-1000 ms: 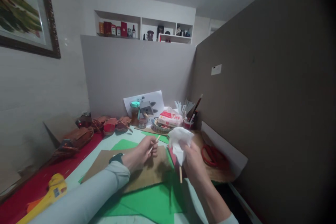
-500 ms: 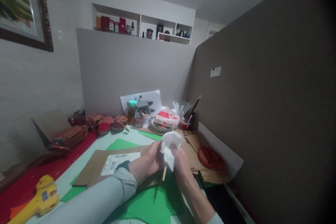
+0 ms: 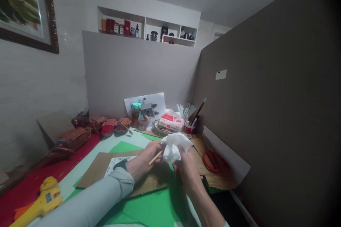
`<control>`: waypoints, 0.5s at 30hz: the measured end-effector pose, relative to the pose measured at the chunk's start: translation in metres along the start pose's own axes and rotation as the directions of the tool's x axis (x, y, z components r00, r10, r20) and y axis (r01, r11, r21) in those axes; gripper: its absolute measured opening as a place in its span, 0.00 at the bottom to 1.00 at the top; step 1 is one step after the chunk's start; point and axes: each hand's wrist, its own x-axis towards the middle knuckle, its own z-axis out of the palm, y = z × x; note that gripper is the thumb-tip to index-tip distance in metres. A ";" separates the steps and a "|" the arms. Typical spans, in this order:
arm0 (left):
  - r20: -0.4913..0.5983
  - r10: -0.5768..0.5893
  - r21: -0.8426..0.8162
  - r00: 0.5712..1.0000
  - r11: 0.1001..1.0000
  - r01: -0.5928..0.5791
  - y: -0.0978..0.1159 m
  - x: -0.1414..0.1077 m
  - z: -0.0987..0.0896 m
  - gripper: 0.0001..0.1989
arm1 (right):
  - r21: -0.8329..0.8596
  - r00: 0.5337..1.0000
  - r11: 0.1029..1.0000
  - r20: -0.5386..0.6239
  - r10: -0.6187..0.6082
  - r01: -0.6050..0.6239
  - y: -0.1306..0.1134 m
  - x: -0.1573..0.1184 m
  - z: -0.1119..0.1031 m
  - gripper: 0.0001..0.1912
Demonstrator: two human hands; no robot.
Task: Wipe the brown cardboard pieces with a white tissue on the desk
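Both my hands are raised over the middle of the table around a crumpled white tissue (image 3: 172, 149). My left hand (image 3: 149, 155) has its fingers closed on the tissue's left side and on a thin wooden stick (image 3: 155, 158), whose near end points down to the left. The stick's far end is hidden by the tissue. At the tissue's right side, my right hand (image 3: 184, 160) is closed on it, with the fingertips mostly covered. Below the hands lie a brown cardboard piece (image 3: 90, 172) with a white label (image 3: 121, 159) and green sheets (image 3: 151, 207).
A yellow glue gun (image 3: 48, 197) lies front left. Red-handled scissors (image 3: 210, 161) rest on cardboard at right. Behind stand a tissue pack (image 3: 172, 120), a jar with a turquoise lid (image 3: 135, 113) and a red cup of brushes (image 3: 189, 127). Grey panels (image 3: 141, 67) enclose the back and right.
The stick has swung from pointing down towards me to pointing left. The tissue is spread wider, and the stick's far tip no longer shows above it. The view has shifted slightly.
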 end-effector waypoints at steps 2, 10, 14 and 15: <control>-0.039 -0.018 -0.028 0.999 0.999 0.017 0.005 0.001 -0.003 0.09 | 0.005 0.996 1.000 -0.083 -0.012 0.013 -0.009 0.000 -0.004 0.24; -0.323 -0.181 -0.010 0.929 0.982 0.187 0.003 0.034 -0.014 0.11 | 0.028 0.939 0.991 -0.324 -0.117 0.133 -0.030 0.006 -0.017 0.20; -0.406 -0.220 0.026 0.887 0.967 0.252 0.002 0.046 0.001 0.11 | 0.025 0.936 0.991 -0.330 -0.119 0.135 -0.029 0.005 -0.016 0.16; -0.408 -0.223 0.036 0.885 0.965 0.259 0.003 0.046 0.004 0.11 | 0.029 0.937 0.990 -0.329 -0.119 0.136 -0.029 0.005 -0.016 0.17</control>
